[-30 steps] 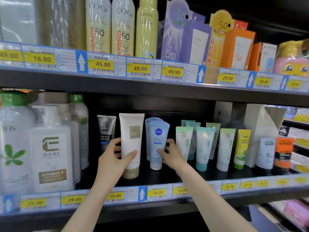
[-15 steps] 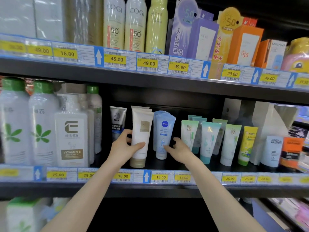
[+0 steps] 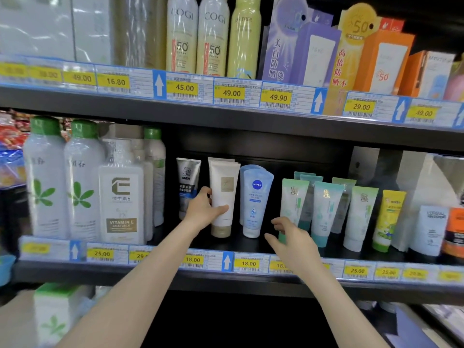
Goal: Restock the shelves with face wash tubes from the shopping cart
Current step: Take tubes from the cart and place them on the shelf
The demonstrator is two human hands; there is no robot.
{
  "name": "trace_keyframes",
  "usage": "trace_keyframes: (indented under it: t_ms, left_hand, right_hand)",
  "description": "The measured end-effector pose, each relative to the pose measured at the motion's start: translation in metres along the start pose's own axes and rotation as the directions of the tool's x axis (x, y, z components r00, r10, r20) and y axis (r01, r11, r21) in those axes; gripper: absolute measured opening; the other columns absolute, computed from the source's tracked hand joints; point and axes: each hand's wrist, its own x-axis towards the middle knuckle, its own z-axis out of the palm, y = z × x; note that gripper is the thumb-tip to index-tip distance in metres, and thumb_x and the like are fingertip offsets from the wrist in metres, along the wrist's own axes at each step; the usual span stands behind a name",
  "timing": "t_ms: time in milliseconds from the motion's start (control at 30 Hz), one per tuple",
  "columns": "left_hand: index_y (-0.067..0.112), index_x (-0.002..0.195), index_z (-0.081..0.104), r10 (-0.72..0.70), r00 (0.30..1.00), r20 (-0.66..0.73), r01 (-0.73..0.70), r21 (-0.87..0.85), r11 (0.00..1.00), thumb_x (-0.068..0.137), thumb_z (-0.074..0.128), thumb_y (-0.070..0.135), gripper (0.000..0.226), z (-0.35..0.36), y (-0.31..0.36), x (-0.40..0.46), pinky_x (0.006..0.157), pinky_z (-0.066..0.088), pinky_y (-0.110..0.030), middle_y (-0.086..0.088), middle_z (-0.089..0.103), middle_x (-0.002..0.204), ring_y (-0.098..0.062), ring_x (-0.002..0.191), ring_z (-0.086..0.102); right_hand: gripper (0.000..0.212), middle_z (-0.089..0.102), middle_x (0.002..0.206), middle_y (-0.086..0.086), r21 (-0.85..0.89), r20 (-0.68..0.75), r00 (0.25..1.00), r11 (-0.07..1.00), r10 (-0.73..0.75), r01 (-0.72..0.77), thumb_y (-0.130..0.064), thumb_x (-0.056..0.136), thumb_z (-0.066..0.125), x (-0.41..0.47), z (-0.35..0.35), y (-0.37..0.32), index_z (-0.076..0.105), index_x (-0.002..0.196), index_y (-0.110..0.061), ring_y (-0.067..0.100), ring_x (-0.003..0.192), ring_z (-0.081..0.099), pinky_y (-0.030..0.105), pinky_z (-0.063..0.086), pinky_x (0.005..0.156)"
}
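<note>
Forearms reach to the middle shelf [image 3: 160,266]. The left hand [image 3: 200,209] grips the white face wash tube [image 3: 223,194], upright beside the Nivea tube [image 3: 256,199]; the right hand [image 3: 288,237] hovers loosely spread, holding nothing. Judged step: seating this tube; next, let go without toppling neighbours. The cart is out of view, rear rows hidden.

A white face wash tube [image 3: 224,197] with a gold cap stands cap-down on the middle shelf [image 3: 251,243], upright, with more of the same behind it. Just right of it stands a pale blue Nivea tube [image 3: 256,200], also cap-down, and left a grey men's tube [image 3: 187,182].
</note>
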Motion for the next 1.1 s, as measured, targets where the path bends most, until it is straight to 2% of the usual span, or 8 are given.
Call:
trace_keyframes:
  t_ms: [100,233,633,733,833,933,1100]
  left_hand:
    - [0.005,0.122,0.044,0.008,1.0,-0.003,-0.008,0.023,1.0,0.082,0.069,0.016,0.048,0.004,-0.004,0.003,0.082,0.044,-0.027,-0.011,0.058,0.115,-0.018,0.097,0.053]
    - [0.004,0.122,0.044,0.016,1.0,0.005,-0.016,0.046,0.999,0.081,0.07,0.013,0.049,0.005,-0.008,0.007,0.092,0.047,-0.036,-0.014,0.058,0.119,-0.026,0.109,0.056]
    - [0.008,0.132,0.037,0.002,0.998,0.066,-0.005,0.058,0.998,0.089,0.06,0.014,0.05,0.005,-0.012,0.008,0.098,0.043,-0.037,-0.014,0.053,0.131,-0.028,0.12,0.051]
    - [0.007,0.137,0.032,-0.018,0.997,0.081,0.01,0.103,0.995,0.088,0.062,0.016,0.058,0.003,-0.011,0.006,0.098,0.041,-0.035,-0.014,0.05,0.135,-0.027,0.122,0.049]
    - [0.005,0.139,0.03,-0.016,1.0,0.023,0.011,0.199,0.98,0.087,0.063,0.021,0.064,-0.001,-0.008,0.0,0.096,0.04,-0.033,-0.017,0.047,0.136,-0.029,0.122,0.048]
    - [0.008,0.132,0.038,0.054,0.998,-0.018,-0.045,0.33,0.943,0.089,0.06,0.027,0.052,-0.003,-0.001,-0.012,0.09,0.044,-0.036,-0.016,0.051,0.129,-0.029,0.114,0.052]
    - [0.011,0.121,0.05,0.27,0.963,0.024,-0.242,0.525,0.816,0.092,0.053,0.031,0.036,0.014,0.032,-0.046,0.084,0.049,-0.039,-0.009,0.056,0.119,-0.027,0.105,0.056]
  right_hand:
    - [0.042,0.058,0.127,-0.006,-0.008,-0.011,1.0,1.0,-0.003,0.003,-0.038,0.091,0.054,0.0,0.0,0.0,0.046,0.13,-0.023,0.012,0.114,0.055,0.028,0.041,0.093]
    - [0.042,0.059,0.124,-0.007,0.0,-0.008,1.0,1.0,0.007,-0.007,-0.038,0.092,0.053,0.0,0.0,0.001,0.046,0.13,-0.023,0.013,0.111,0.055,0.028,0.042,0.091]
    - [0.038,0.064,0.113,-0.007,-0.007,0.004,1.0,1.0,0.025,-0.025,-0.039,0.092,0.053,0.001,0.002,0.002,0.048,0.126,-0.023,0.013,0.103,0.058,0.028,0.047,0.085]
    - [0.038,0.064,0.113,-0.006,0.003,-0.012,1.0,1.0,0.028,-0.028,-0.038,0.092,0.053,0.001,0.003,0.002,0.049,0.126,-0.022,0.014,0.102,0.059,0.026,0.047,0.08]
    - [0.036,0.063,0.116,-0.004,0.035,-0.044,0.999,0.999,0.02,-0.019,-0.033,0.092,0.054,-0.001,0.0,0.002,0.05,0.125,-0.02,0.014,0.104,0.058,0.024,0.045,0.076]
    - [0.033,0.061,0.119,-0.003,0.002,-0.099,0.995,1.0,0.005,-0.005,-0.03,0.093,0.053,-0.006,-0.011,0.006,0.051,0.124,-0.019,0.015,0.105,0.058,0.025,0.045,0.075]
    - [0.033,0.06,0.119,0.003,-0.173,-0.136,0.991,0.985,0.007,-0.031,-0.028,0.095,0.049,-0.027,-0.046,0.039,0.05,0.125,-0.016,0.022,0.105,0.057,0.032,0.048,0.075]
